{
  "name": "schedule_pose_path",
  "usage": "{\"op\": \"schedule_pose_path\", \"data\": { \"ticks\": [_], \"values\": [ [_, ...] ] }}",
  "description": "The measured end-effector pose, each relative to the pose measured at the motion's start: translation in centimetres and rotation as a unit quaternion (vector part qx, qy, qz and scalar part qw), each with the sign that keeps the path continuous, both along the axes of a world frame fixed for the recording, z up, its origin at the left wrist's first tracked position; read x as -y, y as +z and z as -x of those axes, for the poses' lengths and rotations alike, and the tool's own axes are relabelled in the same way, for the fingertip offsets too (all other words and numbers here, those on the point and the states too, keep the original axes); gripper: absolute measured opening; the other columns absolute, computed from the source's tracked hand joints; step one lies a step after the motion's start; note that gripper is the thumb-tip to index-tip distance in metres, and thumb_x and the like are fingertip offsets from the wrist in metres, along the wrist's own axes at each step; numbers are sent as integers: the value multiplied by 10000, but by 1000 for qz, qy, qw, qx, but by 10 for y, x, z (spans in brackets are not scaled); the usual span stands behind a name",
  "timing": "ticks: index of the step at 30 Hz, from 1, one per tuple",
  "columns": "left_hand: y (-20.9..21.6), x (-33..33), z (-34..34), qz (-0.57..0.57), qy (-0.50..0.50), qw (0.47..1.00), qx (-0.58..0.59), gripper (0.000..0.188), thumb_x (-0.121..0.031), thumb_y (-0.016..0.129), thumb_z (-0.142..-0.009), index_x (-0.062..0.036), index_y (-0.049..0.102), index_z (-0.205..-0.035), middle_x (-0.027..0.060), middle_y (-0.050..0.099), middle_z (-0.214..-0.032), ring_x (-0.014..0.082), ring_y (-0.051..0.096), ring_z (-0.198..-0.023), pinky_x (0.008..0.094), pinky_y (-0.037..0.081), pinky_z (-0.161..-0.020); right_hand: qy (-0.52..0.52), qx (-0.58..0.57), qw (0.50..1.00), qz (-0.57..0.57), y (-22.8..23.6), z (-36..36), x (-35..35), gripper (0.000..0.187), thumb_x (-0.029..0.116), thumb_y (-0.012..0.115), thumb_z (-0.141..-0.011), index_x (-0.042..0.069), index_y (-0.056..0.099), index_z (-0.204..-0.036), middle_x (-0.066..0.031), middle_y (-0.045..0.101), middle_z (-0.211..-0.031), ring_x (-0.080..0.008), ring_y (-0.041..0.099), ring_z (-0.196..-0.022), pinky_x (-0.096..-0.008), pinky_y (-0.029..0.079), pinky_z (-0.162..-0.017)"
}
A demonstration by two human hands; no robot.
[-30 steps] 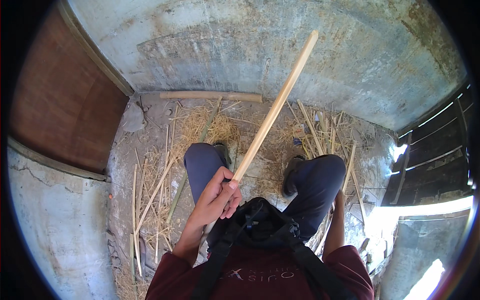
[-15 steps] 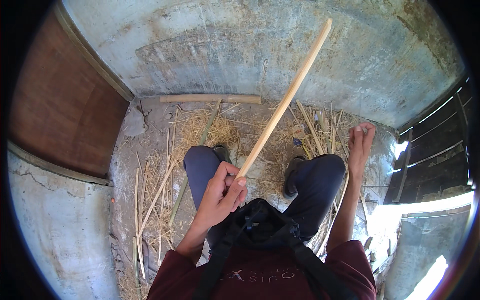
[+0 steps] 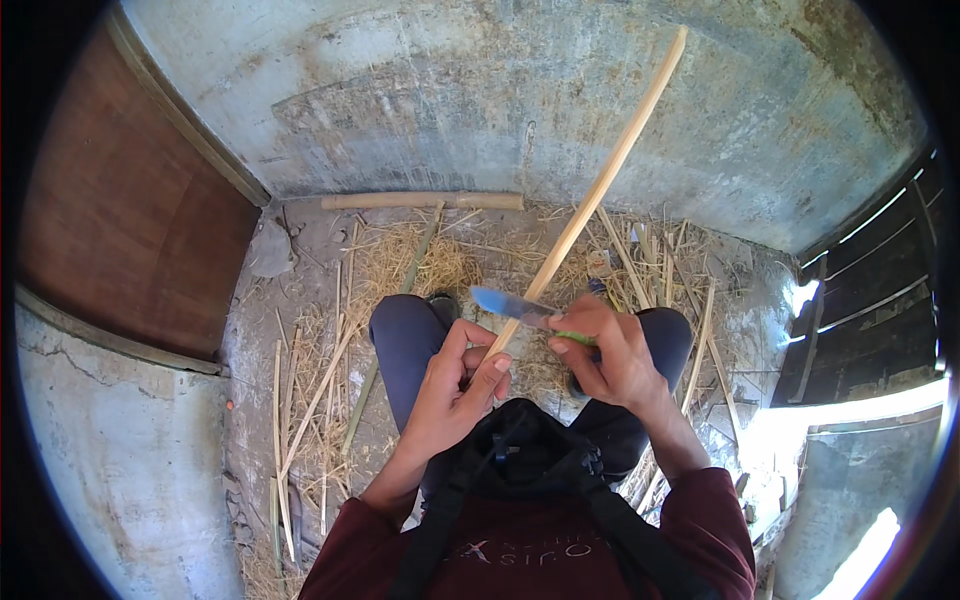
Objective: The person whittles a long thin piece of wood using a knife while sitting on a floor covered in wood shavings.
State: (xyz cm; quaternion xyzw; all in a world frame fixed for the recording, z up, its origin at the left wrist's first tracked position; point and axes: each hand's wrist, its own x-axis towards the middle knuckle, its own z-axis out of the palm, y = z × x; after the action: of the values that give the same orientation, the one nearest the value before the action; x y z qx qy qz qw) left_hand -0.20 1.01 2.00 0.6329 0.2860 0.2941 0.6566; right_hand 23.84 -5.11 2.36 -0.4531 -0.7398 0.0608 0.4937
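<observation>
A long pale bamboo strip point(image 3: 590, 200) slants up and to the right in front of me. Its near end is pinched between the thumb and fingers of my left hand point(image 3: 458, 385). My right hand point(image 3: 617, 355) grips a knife point(image 3: 515, 305) by its green handle, most of which the fingers hide. The blade points left and lies across the strip, a short way above my left hand. Whether the edge touches the wood I cannot tell.
Wood shavings point(image 3: 425, 262) litter the floor, with several long strips on both sides. A thick bamboo pole point(image 3: 420, 201) lies along the far wall point(image 3: 480, 110). A brown panel point(image 3: 130, 200) is at left, dark slats point(image 3: 865, 300) at right. My knees are bent below the strip.
My right hand has come in from the far right to the strip, and the knife now shows in it. The strip has shifted slightly right in my left hand.
</observation>
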Motion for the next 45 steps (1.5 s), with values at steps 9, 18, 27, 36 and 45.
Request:
{"op": "schedule_pose_path", "data": {
  "ticks": [9,18,27,36,45],
  "values": [
    [1,0,1,5,-2,1000,30,165,-173,570,-1166,-34,481,-1160,16,639,-751,21,491,-587,222,365,-529,-47,95,993,-45,5,10,-2,387,21,855,-847,139,700,-1182,-66,645,-886,-237,681,-648,-390,524,-520],
    [-2,-2,0,37,2,998,54,200,-241,456,-1207,-44,467,-1178,63,635,-766,43,448,-524,225,368,-505,-32,54,997,-42,-5,11,-4,356,9,850,-850,128,701,-1150,-70,659,-872,-243,688,-642,-385,520,-505],
    [-2,-2,-4,5,8,998,65,253,-224,537,-1182,-43,503,-1356,54,654,-822,41,476,-558,216,373,-515,-10,49,998,-30,-10,15,0,367,13,848,-856,138,740,-1183,-54,649,-840,-238,664,-598,-383,502,-485],
    [-5,-3,-2,15,-2,996,83,180,-204,528,-1184,-60,509,-1289,67,674,-842,39,489,-562,215,384,-513,2,38,999,-4,-6,21,3,293,32,832,-880,99,748,-1153,-70,658,-887,-248,679,-638,-389,524,-534],
    [-5,-3,-3,1,-5,996,89,153,-181,534,-1180,-60,510,-1271,67,683,-860,35,487,-563,214,390,-515,12,32,999,-1,-8,18,4,297,22,825,-879,94,746,-1156,-73,666,-907,-252,682,-638,-390,521,-538]
  ]
}}
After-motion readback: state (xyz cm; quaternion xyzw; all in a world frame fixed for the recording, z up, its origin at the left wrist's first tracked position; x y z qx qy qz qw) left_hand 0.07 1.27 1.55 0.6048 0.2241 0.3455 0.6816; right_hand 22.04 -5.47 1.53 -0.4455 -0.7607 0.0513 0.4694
